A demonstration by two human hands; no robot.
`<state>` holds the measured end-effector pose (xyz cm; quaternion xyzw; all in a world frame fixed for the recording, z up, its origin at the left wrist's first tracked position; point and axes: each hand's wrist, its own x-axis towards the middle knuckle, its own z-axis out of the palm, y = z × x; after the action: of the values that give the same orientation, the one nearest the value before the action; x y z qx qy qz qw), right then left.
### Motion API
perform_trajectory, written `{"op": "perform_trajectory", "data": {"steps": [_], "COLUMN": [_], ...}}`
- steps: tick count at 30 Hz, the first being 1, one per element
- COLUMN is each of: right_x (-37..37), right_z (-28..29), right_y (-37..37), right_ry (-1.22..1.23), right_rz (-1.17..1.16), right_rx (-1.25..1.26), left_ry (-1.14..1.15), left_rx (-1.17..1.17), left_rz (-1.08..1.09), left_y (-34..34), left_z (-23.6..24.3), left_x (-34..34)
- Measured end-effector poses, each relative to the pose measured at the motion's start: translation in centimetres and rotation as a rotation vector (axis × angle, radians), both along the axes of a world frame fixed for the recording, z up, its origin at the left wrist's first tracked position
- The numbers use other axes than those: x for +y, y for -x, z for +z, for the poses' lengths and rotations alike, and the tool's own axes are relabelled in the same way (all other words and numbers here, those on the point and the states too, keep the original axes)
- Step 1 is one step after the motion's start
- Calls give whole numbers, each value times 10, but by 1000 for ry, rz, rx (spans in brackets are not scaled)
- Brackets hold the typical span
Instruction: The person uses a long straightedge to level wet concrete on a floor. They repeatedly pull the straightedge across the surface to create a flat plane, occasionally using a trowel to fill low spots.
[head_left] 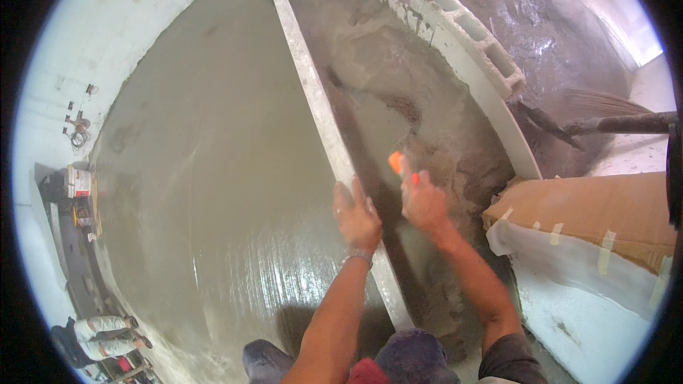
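A long pale straightedge board (pixel 311 85) runs from the far edge of the floor down to my knees, dividing smooth wet grey cement (pixel 213 135) on its left from rougher cement (pixel 434 99) on its right. My left hand (pixel 358 222) rests on the board with its fingers stretched out, holding nothing. Just right of the board, my right hand (pixel 425 205) is closed around the orange handle of a trowel (pixel 395 162). Motion blurs the trowel's blade, which is hard to make out over the rough cement.
A low pale slab edge (pixel 491 114) borders the right side, with a hollow concrete block (pixel 469 35) on it. Cardboard (pixel 590 213) covers a ledge at right. A white bucket (pixel 78 182) and another person's legs (pixel 107 336) are at far left.
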<state>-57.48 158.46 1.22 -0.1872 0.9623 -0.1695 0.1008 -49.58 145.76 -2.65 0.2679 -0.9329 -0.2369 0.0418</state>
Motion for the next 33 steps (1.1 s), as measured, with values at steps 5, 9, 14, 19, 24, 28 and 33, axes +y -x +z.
{"op": "perform_trajectory", "data": {"steps": [5, 9, 14, 19, 24, 28, 33], "right_x": [-7, -27, -34, -8, 10, -1, -16], "right_z": [-40, -33, -32, -4, 21, 14, -16], "right_y": [-13, 13, 84, 90, -25, -63, -55], "right_ry": [49, 34, -2, 61, 51, 27, 84], "right_rz": [16, 0, -194, -223, -46, 42, 10], "right_rx": [13, 11, 112, 143, -59, -169, -94], "left_ry": [45, 53, 56, 78, 84, 39, 26], "left_rx": [50, 8, 32, 42, 72, 21, 26], "left_rz": [-25, -11, -29, -15, -13, -5, -7], "left_y": [-1, -2, 1, -2, -2, 1, 1], "left_z": [0, 0, -3, -6, -5, 2, 0], "left_x": [3, -1, 2, -1, -1, 1, -1]}}
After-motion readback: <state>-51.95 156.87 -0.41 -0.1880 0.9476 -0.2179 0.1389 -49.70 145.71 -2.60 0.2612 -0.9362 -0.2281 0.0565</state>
